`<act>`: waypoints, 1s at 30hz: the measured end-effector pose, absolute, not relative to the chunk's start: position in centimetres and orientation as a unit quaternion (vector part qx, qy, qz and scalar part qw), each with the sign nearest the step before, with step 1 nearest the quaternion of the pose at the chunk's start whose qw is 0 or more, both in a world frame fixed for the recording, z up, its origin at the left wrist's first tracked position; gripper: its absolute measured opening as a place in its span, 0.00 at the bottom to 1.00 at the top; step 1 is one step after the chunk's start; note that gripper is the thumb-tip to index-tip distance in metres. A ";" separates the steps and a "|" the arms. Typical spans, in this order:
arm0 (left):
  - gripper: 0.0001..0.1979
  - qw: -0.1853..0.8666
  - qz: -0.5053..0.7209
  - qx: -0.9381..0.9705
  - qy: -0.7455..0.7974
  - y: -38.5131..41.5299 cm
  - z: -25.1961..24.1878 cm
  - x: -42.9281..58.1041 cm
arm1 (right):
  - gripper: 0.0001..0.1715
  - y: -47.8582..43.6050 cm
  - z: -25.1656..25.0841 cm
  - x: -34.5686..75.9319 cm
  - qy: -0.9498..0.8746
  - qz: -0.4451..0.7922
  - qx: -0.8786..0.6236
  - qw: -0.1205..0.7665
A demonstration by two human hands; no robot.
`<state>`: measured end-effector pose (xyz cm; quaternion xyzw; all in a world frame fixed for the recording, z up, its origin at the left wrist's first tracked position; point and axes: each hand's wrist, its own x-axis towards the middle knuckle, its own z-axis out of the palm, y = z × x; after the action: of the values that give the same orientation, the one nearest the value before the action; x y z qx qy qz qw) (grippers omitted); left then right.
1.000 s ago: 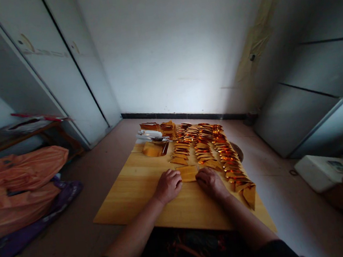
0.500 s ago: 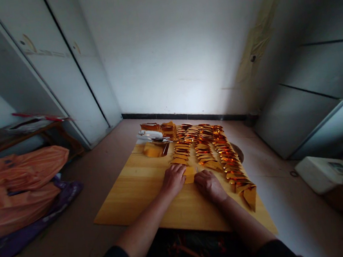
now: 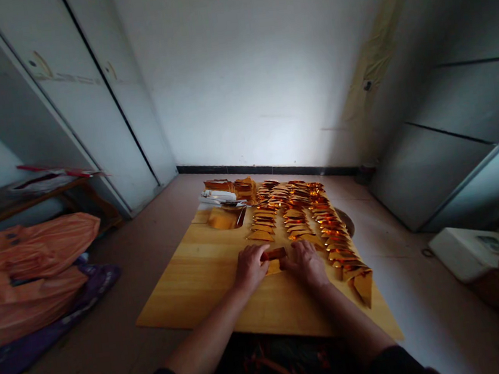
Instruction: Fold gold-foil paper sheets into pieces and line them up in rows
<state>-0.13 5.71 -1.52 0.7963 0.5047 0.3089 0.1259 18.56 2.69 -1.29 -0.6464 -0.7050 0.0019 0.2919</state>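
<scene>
A wooden board (image 3: pixel 197 283) lies over my lap. My left hand (image 3: pixel 249 266) and my right hand (image 3: pixel 305 261) rest on it side by side, fingers curled onto a small gold foil paper (image 3: pixel 274 254) between them, which is folded into a narrow strip. Just beyond my hands run rows of folded gold foil pieces (image 3: pixel 306 213), reaching from the board's far edge down its right side to a larger folded piece (image 3: pixel 363 285). A stack of unfolded gold sheets (image 3: pixel 223 217) sits at the far left of the board.
Orange and purple plastic bags (image 3: pixel 34 271) lie on the floor at the left. White cabinet doors (image 3: pixel 87 109) stand behind them. A white box (image 3: pixel 468 249) sits on the floor at the right, near grey panels (image 3: pixel 463 126). A white wall is ahead.
The flat gold sheet between my hands has been folded into a narrower strip. Both hands moved closer together over it.
</scene>
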 end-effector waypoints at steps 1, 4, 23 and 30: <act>0.23 0.124 0.315 0.799 0.497 5.6 -1.7 -0.2 | 0.13 2.8 -1.3 18.3 -0.702 -0.005 -0.657 0.274; 0.24 0.120 0.329 0.806 0.478 5.3 -2.0 -0.6 | 0.10 3.0 -1.0 17.4 -0.698 0.008 -0.677 0.234; 0.11 0.253 0.307 0.753 0.524 5.5 1.8 -0.8 | 0.12 3.8 0.2 17.0 -0.553 0.445 -0.511 0.484; 0.10 0.329 0.316 0.728 0.512 5.0 2.2 -0.3 | 0.20 3.3 0.8 16.6 -0.523 0.479 -0.475 0.520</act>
<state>-0.27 5.03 2.17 0.7283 0.5118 0.3159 0.3285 16.56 3.29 0.76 -0.4751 -0.5234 0.4791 0.5203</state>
